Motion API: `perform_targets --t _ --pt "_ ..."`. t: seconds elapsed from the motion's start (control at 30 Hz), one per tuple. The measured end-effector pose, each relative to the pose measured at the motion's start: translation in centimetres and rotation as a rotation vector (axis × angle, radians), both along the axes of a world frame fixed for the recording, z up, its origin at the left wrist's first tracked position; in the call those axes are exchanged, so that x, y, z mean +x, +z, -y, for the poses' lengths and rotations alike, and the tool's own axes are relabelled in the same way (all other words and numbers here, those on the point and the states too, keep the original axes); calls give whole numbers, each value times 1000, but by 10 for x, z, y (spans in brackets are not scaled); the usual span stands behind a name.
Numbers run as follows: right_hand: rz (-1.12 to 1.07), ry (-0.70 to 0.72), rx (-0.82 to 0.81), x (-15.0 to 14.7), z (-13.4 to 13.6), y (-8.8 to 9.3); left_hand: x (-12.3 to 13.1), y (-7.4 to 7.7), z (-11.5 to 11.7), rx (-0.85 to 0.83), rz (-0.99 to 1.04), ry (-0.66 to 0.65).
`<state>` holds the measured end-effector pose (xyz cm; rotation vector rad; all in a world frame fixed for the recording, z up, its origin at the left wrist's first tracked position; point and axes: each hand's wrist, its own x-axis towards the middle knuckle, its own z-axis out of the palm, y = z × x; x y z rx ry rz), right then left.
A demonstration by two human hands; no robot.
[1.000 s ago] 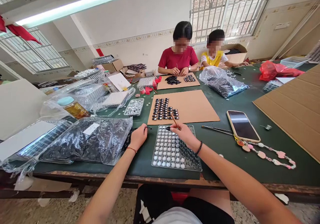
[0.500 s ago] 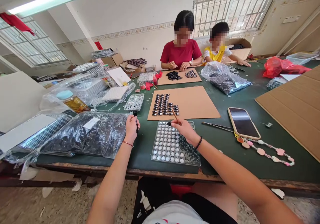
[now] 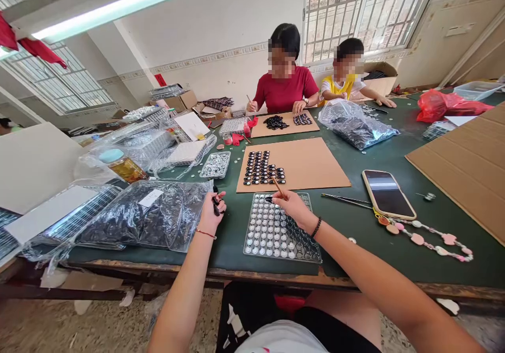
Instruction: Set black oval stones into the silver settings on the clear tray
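My left hand [image 3: 209,213] is closed around a few small black oval pieces [image 3: 215,204], beside the clear bag's right edge. In my right hand [image 3: 295,209] is a thin brown wooden stick [image 3: 278,186], held like a pen, its upper end leaning left. A small black piece [image 3: 269,199] shows at that hand's fingertips, above a clear plastic tray [image 3: 284,259]. White round discs [image 3: 260,229] fill the tray's left cups; its right cups look bare. Beyond the tray, a cardboard sheet [image 3: 315,163] carries rows of black pieces with white ovals [image 3: 257,170].
At left lie a clear bag of black pieces [image 3: 130,216], a jar [image 3: 122,164] and a box of small discs [image 3: 215,164]. Tweezers [image 3: 347,200], a phone [image 3: 389,194] and a bead strap [image 3: 418,237] lie right. Two people [image 3: 292,84] [image 3: 345,82] sit opposite.
My left fingers have shifted around the black pieces, and the hand has turned slightly. The right hand stays over the tray. Across the table, the person in red has lifted a hand holding a thin stick.
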<state>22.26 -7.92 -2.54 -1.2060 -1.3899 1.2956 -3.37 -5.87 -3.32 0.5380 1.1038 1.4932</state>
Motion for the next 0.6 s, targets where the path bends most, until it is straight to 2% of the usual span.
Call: perform_targets --t 0.27,0.6 --pt "62 3 42 -2 -3 -9 4 0 3 -8 -9 69" --pt "104 25 43 -2 0 -6 5 4 2 -14 124 66"
